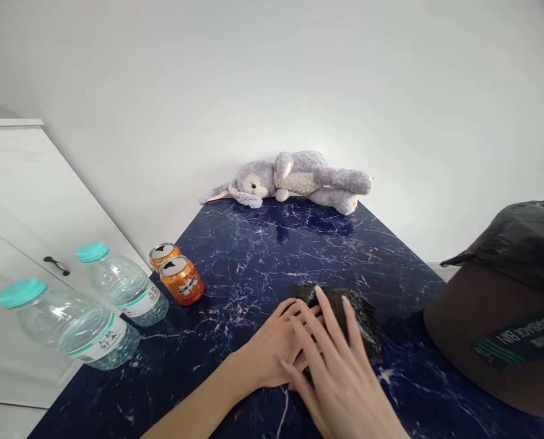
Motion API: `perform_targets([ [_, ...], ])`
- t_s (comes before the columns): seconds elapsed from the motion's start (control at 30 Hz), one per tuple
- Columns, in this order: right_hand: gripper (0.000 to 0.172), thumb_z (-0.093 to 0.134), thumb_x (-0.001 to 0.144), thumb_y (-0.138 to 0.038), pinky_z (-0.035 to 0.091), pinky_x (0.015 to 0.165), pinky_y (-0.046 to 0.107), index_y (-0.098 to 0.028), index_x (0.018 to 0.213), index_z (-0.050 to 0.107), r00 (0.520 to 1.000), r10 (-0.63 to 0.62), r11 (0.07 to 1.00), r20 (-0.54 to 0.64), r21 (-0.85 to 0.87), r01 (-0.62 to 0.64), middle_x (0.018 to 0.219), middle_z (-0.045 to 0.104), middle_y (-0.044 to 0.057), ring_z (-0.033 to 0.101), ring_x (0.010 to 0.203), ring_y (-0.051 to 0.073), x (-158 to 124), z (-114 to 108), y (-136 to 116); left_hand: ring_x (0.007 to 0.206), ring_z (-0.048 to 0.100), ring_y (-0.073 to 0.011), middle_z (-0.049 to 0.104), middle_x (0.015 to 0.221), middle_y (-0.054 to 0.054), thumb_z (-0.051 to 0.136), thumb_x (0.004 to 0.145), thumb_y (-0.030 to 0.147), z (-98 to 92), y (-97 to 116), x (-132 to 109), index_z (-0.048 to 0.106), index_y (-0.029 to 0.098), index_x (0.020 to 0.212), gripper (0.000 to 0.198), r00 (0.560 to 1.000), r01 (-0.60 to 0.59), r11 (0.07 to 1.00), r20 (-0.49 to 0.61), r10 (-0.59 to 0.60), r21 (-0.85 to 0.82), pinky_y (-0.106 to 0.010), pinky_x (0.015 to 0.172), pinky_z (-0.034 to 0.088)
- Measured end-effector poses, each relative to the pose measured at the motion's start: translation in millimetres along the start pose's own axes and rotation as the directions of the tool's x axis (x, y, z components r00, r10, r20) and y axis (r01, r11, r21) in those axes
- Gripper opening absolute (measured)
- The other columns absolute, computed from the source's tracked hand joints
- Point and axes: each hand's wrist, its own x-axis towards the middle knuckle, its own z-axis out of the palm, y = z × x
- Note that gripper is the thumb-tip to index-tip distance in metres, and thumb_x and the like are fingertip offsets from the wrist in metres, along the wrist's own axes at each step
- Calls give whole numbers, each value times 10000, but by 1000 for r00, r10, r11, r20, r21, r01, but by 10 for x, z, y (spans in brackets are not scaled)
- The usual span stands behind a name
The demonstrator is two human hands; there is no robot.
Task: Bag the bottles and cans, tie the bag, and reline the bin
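Bag (368,326), black and crumpled, lies on the table (254,250) between the hands and just left of the bin (464,305). Right hand (338,366) overlaps left hand (269,347), its fingers extended and moderately spread over the bag; left fingers are partly hidden, grip cannot be told. Cans (185,283) and bottles (105,338) stand at left, plush rabbit (302,180) lies at the far end.

Head-worn view, facing forward, tilted down
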Motion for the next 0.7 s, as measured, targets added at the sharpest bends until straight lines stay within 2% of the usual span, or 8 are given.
perform_targets([
  [0.07,662,447,1095,-545,200,1309,728,-83,1551,572,995,85,996,57,-6,-85,1663,490,176,233,1636,454,37,182,-71,1623,345,-329,432,1729,-67,600,1057,384,13,-18,-14,339,317,1692,689,999,-15,1000,45,15,1,-568,1355,224],
  [0.13,731,375,1100,-602,197,1298,745,-95,1604,522,981,154,988,114,-11,-154,1687,447,181,220,1639,459,5,355,-28,1614,361,-339,427,1731,-77,627,1033,347,4,-14,-21,314,313,1706,743,999,17,1000,32,-17,-5,-577,1354,229],
  [0.27,766,236,1114,-628,182,1271,774,-141,1679,413,952,258,965,165,-81,-248,1751,320,162,210,1646,440,-218,559,249,1577,430,-253,445,1723,-37,471,1111,296,-46,34,-22,319,326,1705,614,990,121,992,-68,-124,-46,-491,1359,272],
  [0.4,749,178,1116,-630,220,1271,736,-205,1702,368,920,331,941,208,-147,-305,1790,221,118,203,1661,373,-386,668,476,1622,349,-298,447,1722,-53,455,1120,327,-23,37,-31,406,247,1661,550,979,172,985,-104,-173,-20,-557,1345,306],
  [0.53,773,146,1107,-637,216,1267,735,-196,1698,378,845,417,908,336,-189,-373,1805,165,118,141,1674,370,-290,794,657,1681,169,-341,276,1794,-117,461,1117,320,47,-14,-42,470,186,1599,501,944,264,964,-210,-252,30,-617,1319,339],
  [0.7,717,231,1112,-572,181,1275,724,-196,1714,335,686,561,827,464,-269,-494,1814,131,119,107,1678,372,57,923,1034,1674,189,-365,243,1799,-137,474,1115,324,105,-68,-55,508,224,1522,420,892,351,937,-302,-336,-7,-658,1279,389],
])
